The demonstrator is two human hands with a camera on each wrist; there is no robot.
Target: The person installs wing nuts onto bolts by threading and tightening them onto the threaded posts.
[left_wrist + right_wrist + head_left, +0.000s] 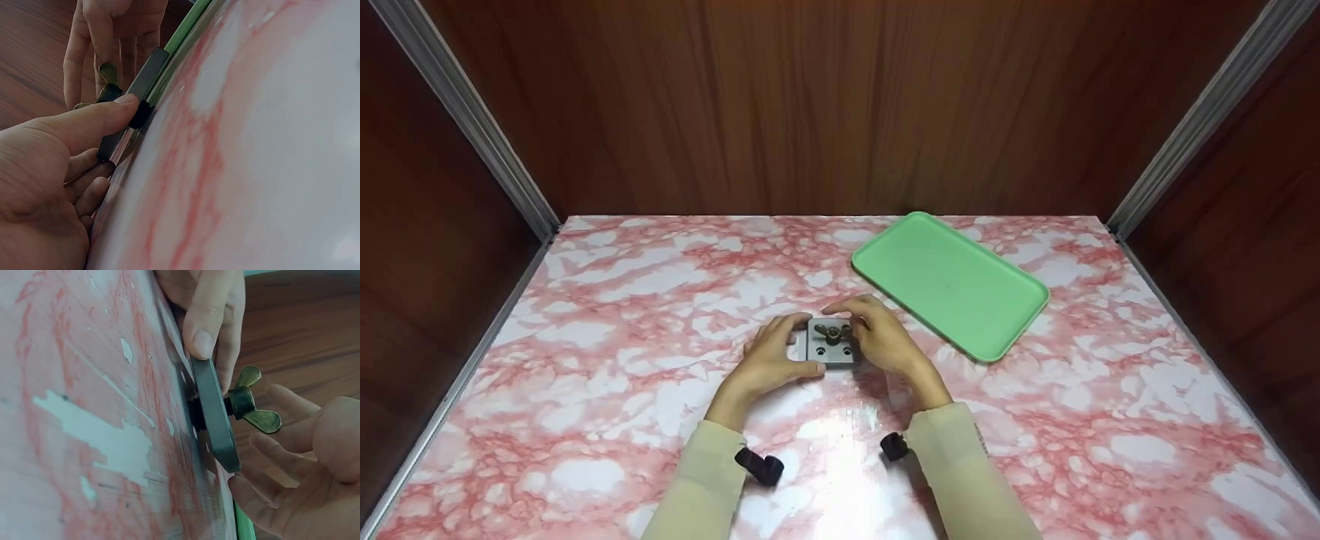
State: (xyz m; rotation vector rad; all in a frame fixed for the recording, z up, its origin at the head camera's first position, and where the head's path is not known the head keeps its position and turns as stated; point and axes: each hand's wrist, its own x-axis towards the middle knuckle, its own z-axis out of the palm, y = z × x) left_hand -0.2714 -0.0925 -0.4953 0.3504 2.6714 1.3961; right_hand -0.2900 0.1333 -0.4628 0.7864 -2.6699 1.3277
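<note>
A small grey metal plate (834,355) with two holes along its near side sits above the table in front of me. A brass-coloured wing nut (243,403) stands on a dark threaded bolt through the plate, and a black end of the bolt (197,414) shows underneath. My left hand (769,361) grips the plate from the left, thumb on the near edge and fingers on the far side. On the right, my right hand (886,342) has its fingers spread and loosely bent around the wing nut. Whether a fingertip touches a wing is unclear.
A light green tray (952,286) lies at an angle behind and right of my hands. The table (607,390) has a red-and-white marbled top. Brown wood-grain panels (840,112) with metal corner rails (472,120) enclose it at the back and sides.
</note>
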